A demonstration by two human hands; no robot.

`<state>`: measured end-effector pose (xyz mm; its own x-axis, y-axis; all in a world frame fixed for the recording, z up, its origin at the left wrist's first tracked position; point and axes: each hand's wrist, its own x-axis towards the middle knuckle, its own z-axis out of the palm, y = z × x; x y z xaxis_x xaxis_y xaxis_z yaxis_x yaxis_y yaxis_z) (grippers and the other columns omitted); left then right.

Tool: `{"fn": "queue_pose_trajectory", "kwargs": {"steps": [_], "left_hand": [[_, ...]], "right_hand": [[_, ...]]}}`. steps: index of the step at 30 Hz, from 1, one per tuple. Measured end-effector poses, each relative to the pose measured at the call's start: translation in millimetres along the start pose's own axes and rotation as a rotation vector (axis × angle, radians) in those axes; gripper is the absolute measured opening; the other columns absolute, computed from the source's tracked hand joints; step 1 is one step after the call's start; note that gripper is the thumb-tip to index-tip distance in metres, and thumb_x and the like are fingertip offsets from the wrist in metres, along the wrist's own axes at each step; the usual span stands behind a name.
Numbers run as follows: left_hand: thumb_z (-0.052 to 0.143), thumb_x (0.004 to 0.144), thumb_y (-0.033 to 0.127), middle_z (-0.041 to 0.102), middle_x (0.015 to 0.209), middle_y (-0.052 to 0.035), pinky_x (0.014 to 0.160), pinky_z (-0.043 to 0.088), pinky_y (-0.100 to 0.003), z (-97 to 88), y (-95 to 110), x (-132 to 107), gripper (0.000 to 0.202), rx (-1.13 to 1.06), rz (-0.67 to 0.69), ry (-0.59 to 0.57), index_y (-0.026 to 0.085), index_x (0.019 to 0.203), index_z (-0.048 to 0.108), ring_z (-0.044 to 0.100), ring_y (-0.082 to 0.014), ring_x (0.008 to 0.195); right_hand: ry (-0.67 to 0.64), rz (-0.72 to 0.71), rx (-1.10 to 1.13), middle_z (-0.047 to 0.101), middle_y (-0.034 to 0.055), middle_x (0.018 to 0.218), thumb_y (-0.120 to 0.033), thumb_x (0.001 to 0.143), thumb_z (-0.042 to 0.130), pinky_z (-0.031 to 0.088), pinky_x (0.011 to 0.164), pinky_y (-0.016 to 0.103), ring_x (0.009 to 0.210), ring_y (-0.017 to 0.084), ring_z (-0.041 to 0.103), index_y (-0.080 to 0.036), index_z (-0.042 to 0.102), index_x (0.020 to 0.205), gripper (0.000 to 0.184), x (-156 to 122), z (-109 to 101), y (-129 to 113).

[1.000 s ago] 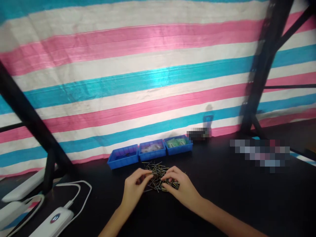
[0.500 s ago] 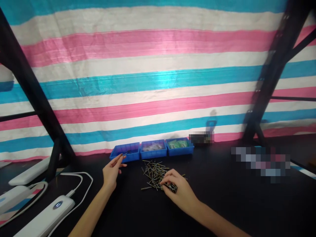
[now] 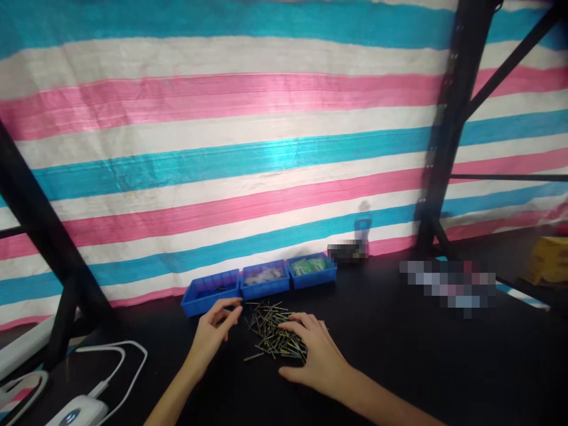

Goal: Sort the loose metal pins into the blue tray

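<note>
A loose pile of thin, brass-and-dark metal rods [image 3: 270, 331] lies on the black table; they resemble small drill bits, but their exact kind is too small to tell. Over the pile's right side, my right hand [image 3: 319, 358] is open, thumb and fingers apart, fingertips at the rods. My left hand [image 3: 215, 331] is between the pile and the left blue bin [image 3: 208, 305], its fingers bent and slightly apart, nothing visible in them. A few dark thin pieces lie in that bin. Clear plastic bags fill the middle bin [image 3: 266, 288], green-tinted packets the right bin [image 3: 314, 279].
White power banks or chargers with a white cable [image 3: 137, 346] lie at the left. Black metal frame posts [image 3: 444, 148] rise on both sides before a striped tarp [image 3: 248, 195]. Blurred-out items [image 3: 448, 284] lie at the right, near a yellow object [image 3: 545, 260].
My left hand has come back from the left bin toward the pile, and the thin rod it held no longer shows. My right hand's fingers have spread. The view has shifted right.
</note>
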<state>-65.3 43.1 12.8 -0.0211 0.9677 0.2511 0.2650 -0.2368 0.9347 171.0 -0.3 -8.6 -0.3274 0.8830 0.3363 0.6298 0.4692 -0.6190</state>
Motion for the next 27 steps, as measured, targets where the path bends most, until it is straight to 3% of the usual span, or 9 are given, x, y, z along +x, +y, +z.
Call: {"fn": "queue_pose_trajectory", "kwargs": {"steps": [2,4,7,10,15,27], "left_hand": [[0.058,0.072,0.045,0.056,0.064,-0.0011,0.043,0.034,-0.018,5.5,4,-6,0.031,0.096,0.005,-0.217,0.015,0.075,0.062,0.049,-0.0105,0.055],[0.059,0.072,0.043,0.050,0.059,0.0017,0.048,0.035,-0.019,10.7,5,-12,0.029,0.187,0.033,-0.402,0.014,0.065,0.059,0.045,-0.0094,0.054],[0.068,0.063,0.039,0.049,0.063,0.0027,0.053,0.035,-0.020,17.4,1,-18,0.025,0.344,0.113,-0.512,0.015,0.067,0.061,0.043,-0.0100,0.058],[0.069,0.061,0.037,0.052,0.069,0.0016,0.056,0.035,-0.021,21.3,-7,-21,0.023,0.468,0.151,-0.529,0.017,0.071,0.062,0.045,-0.0116,0.061],[0.059,0.074,0.032,0.055,0.070,0.0001,0.056,0.035,-0.020,24.7,-15,-19,0.016,0.521,0.177,-0.533,0.017,0.073,0.064,0.047,-0.0119,0.061],[0.055,0.077,0.028,0.057,0.075,-0.0013,0.060,0.039,-0.021,43.0,-5,-30,0.012,0.505,0.264,-0.496,0.019,0.076,0.063,0.052,-0.0131,0.067]], "right_hand": [[-0.027,0.023,-0.028,0.044,0.0058,0.124,-0.037,0.050,0.077,0.026,0.096,0.041,0.116,0.027,0.036,-0.030,0.052,0.118,0.072,1,1,5],[-0.037,0.047,-0.043,0.041,0.0070,0.128,-0.039,0.050,0.077,0.025,0.096,0.040,0.119,0.028,0.034,-0.029,0.050,0.120,0.076,2,2,10],[-0.033,0.061,-0.047,0.044,0.0086,0.126,-0.041,0.051,0.077,0.026,0.095,0.039,0.116,0.028,0.037,-0.028,0.051,0.120,0.076,2,3,14],[-0.011,0.025,-0.032,0.053,0.0065,0.115,-0.037,0.053,0.078,0.030,0.090,0.036,0.106,0.025,0.044,-0.026,0.055,0.116,0.068,3,1,13],[-0.001,-0.001,-0.028,0.058,0.0018,0.105,-0.030,0.060,0.075,0.032,0.085,0.034,0.097,0.023,0.048,-0.028,0.057,0.110,0.053,3,1,11],[-0.001,-0.019,-0.092,0.058,0.0003,0.099,-0.027,0.069,0.071,0.031,0.083,0.033,0.094,0.021,0.049,-0.029,0.059,0.103,0.036,4,3,12]]}}
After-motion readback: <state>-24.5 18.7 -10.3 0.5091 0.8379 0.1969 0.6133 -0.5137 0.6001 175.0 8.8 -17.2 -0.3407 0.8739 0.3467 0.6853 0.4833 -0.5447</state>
